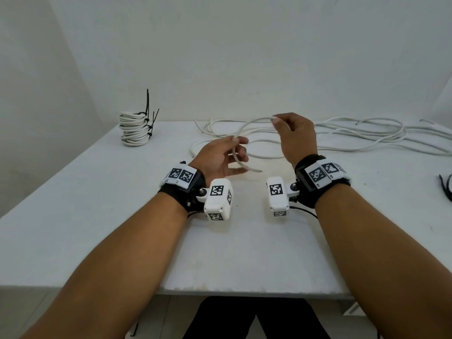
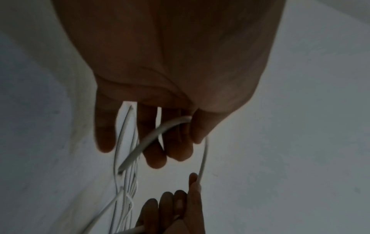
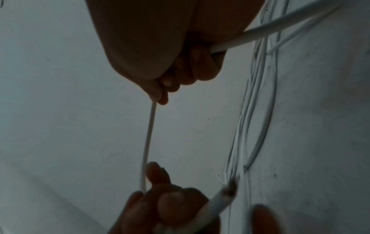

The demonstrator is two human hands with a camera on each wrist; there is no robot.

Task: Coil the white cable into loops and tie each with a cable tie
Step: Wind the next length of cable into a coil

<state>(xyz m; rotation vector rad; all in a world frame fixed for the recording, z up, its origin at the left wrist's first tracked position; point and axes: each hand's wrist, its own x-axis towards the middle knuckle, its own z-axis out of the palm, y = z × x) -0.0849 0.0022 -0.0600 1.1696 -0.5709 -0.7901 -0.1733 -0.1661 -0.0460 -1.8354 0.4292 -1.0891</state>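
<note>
A white cable (image 1: 252, 123) arcs in the air between my two hands over the white table (image 1: 122, 216). My left hand (image 1: 221, 155) pinches it near its cut end (image 1: 258, 170), with the other fingers loosely spread. The left wrist view shows the thumb and forefinger pinching the cable (image 2: 152, 136). My right hand (image 1: 292, 133), raised higher, grips the cable with curled fingers (image 3: 192, 69); the strand (image 3: 148, 134) runs down from them to the left hand (image 3: 170, 204). The rest of the cable (image 1: 354, 135) lies loose along the table's back.
A stack of coiled white cables (image 1: 134, 129), each bound with black cable ties, stands at the back left. Loose black cable ties (image 1: 445, 189) lie at the right edge. A white wall rises behind the table.
</note>
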